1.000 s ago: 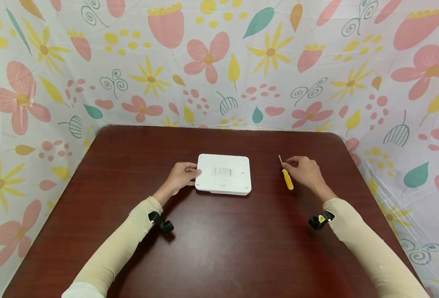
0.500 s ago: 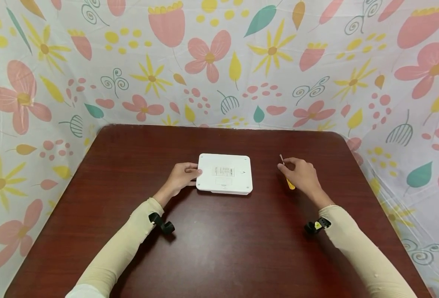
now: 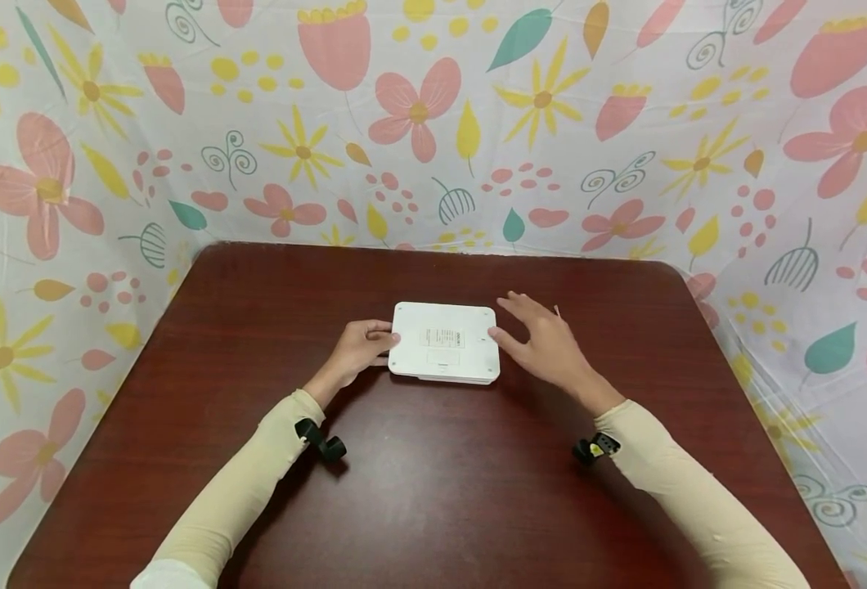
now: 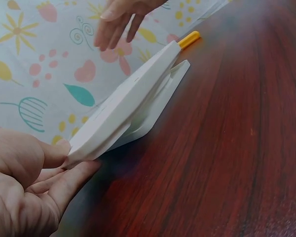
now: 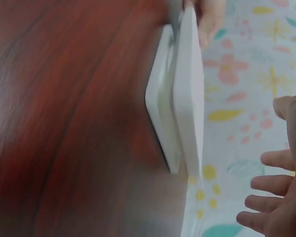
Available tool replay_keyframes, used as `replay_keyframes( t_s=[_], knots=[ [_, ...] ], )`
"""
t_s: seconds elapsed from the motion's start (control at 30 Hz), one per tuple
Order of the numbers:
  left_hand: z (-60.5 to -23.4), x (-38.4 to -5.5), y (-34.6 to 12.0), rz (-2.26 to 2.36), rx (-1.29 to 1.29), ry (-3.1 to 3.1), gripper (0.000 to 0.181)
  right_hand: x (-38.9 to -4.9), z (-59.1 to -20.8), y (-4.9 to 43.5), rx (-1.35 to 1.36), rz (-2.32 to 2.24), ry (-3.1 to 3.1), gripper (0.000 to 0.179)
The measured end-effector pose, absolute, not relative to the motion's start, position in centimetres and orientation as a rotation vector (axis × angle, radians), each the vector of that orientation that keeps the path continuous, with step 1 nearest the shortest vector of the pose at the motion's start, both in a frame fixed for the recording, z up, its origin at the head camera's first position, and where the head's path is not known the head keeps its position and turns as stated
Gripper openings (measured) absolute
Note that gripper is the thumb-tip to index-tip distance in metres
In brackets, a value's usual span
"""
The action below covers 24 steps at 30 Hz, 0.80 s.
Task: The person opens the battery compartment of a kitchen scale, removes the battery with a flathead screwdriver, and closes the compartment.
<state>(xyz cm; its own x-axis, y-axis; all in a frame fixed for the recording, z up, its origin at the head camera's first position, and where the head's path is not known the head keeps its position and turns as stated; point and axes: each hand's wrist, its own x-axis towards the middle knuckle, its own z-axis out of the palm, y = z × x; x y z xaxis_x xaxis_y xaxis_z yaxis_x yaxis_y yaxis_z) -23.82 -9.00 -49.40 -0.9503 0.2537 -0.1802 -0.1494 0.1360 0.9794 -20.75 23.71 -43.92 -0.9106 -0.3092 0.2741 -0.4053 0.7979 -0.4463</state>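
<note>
A flat white device [image 3: 444, 317], looking like a kitchen scale turned face down, lies on the table with a label and a small cover panel on its upper face. My left hand [image 3: 354, 353] pinches its left edge, thumb on top and fingers beneath, as the left wrist view also shows. At the right edge hovers my right hand [image 3: 547, 343], fingers spread and holding nothing, the thumb right by the rim. Behind that hand lies a screwdriver; its tip [image 3: 557, 311] shows in the head view, its yellow handle [image 4: 190, 40] in the left wrist view.
The dark red-brown wooden table [image 3: 404, 491] has rounded far corners. A flower-patterned cloth [image 3: 419, 164] hangs behind it and along both sides. A black wrist camera [image 3: 321, 440] sits on the left forearm, another [image 3: 595, 448] on the right.
My right hand has moved left from over the screwdriver to the device's right edge, its fingers spreading; the screwdriver stays on the table. My left hand keeps its hold on the device.
</note>
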Motion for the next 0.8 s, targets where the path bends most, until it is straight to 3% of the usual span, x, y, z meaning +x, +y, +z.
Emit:
replay_keyframes(
  t_s=[0.33, 0.8],
  knots=[
    [-49.6, -24.1, -9.1, 1.914, 0.098, 2.077, 0.04, -20.7, -45.7, 19.7, 0.749, 0.703, -2.868, 0.071],
    [-50.1, -24.3, -9.1, 1.955, 0.111, 2.039, 0.039, -20.5, -47.1, 17.8, 0.774, 0.599, -2.929, 0.07]
  ],
)
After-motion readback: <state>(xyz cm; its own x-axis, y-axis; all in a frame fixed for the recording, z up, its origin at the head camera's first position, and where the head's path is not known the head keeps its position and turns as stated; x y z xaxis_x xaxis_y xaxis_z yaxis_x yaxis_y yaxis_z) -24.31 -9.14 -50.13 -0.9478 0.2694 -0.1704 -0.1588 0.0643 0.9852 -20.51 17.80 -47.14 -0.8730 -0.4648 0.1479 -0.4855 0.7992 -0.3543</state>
